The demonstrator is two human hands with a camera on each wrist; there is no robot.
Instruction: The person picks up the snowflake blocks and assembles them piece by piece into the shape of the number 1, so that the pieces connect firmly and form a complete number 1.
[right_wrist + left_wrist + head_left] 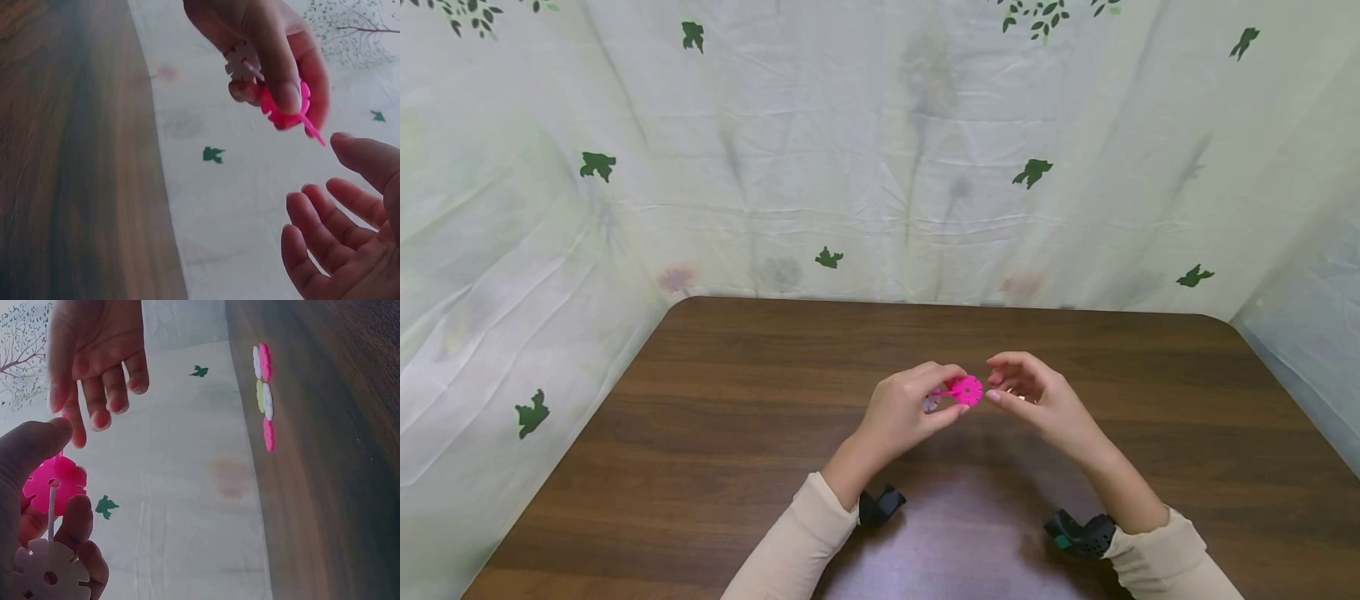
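My left hand (904, 406) pinches a small chain of notched, flower-shaped plastic discs between thumb and fingers. A bright pink disc (972, 399) faces up at its fingertips. The left wrist view shows a second pink disc (44, 481) slotted to a white disc (65, 567), which hangs lower by the curled fingers. Seen edge-on in the right wrist view, the outermost pink disc (315, 132) points toward my right hand (1041, 398). That right hand holds nothing; its fingers are loosely bent, thumb tip close beside the pink disc but apart from it.
Beyond the hands, a row of joined pink, white and yellow-green discs (267, 400) lies on the brown wooden table (737, 433); in the head view the right hand mostly covers it. A pale curtain (865, 167) with green bird shapes hangs behind the table.
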